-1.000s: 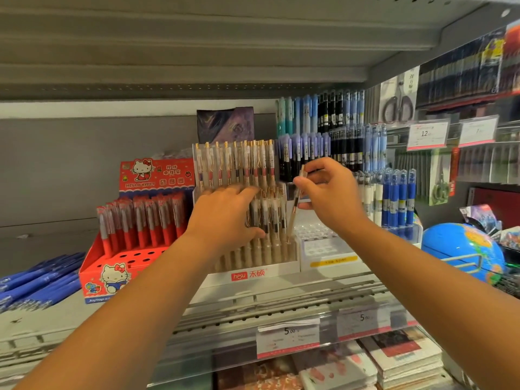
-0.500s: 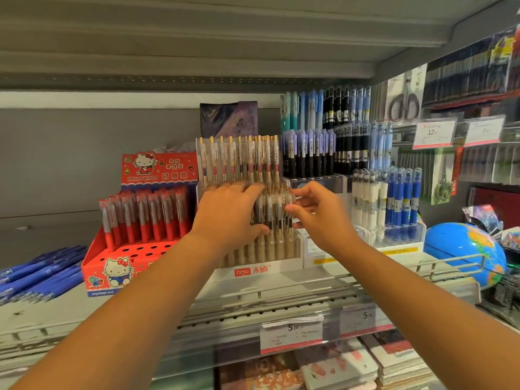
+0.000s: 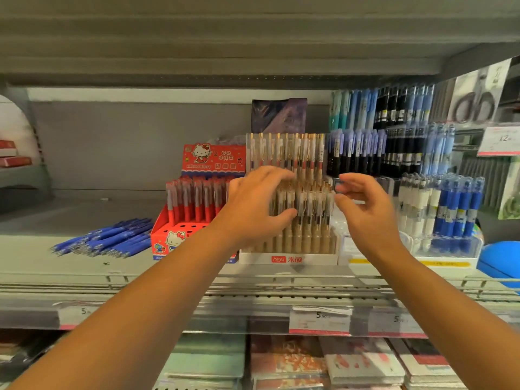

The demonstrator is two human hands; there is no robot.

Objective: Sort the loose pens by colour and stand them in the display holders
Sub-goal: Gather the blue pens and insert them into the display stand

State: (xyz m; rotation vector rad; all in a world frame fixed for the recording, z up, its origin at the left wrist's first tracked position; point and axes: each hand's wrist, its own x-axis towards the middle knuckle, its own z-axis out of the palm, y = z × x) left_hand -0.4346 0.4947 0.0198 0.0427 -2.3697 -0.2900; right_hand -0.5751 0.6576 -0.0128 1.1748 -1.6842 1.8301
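Observation:
A white tiered display holder [image 3: 287,258] on the shelf stands full of clear pens with gold clips [image 3: 306,206]. My left hand [image 3: 253,205] rests against the left side of these pens, fingers curled around several of them. Just right of the holder my right hand [image 3: 365,209] hovers with fingers spread and nothing in it. A loose pile of blue pens [image 3: 109,240] lies flat on the shelf at the left. A red cartoon-cat holder [image 3: 168,237] with red pens stands between the pile and the white holder.
To the right stands a clear holder [image 3: 450,246] with white and blue pens, and behind it racks of black and blue pens [image 3: 394,147]. A blue globe [image 3: 501,263] sits at the far right. Price tags line the shelf rail [image 3: 318,319]; notebooks lie below.
My right hand held a pen over the holder a second ago, lowered it among the gold-clip pens, and has now drawn back to the right, open. The view has shifted left.

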